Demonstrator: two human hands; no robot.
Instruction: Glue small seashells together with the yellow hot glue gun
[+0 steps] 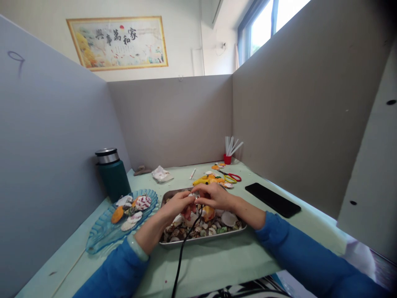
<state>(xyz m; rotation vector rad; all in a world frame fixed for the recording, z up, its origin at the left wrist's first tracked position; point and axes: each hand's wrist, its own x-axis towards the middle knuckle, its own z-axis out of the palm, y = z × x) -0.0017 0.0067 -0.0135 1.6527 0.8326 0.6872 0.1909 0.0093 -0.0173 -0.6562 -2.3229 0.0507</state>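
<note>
My left hand point(182, 203) and my right hand point(214, 195) meet above the metal tray point(203, 239), fingertips pinched together. Between them shows a small whitish piece point(192, 195), perhaps a shell; the fingers cover most of it. Heaped in the tray are small shells point(203, 227), speckled, white and greenish, with a larger pale shell point(228, 219) at the right. A black cord point(182, 248) runs from the near table edge over the tray and disappears beneath my right hand. Just beyond the hands lies a yellow tool point(201, 181) resembling a glue gun, partly hidden.
On the left are a blue scalloped dish point(96, 238) of shells and a green bottle point(113, 178). Behind lie a crumpled white packet point(161, 174), scissors point(232, 178) and a red cup point(227, 159) of white sticks. A black phone point(273, 200) lies right. Panels point(173, 120) enclose the table.
</note>
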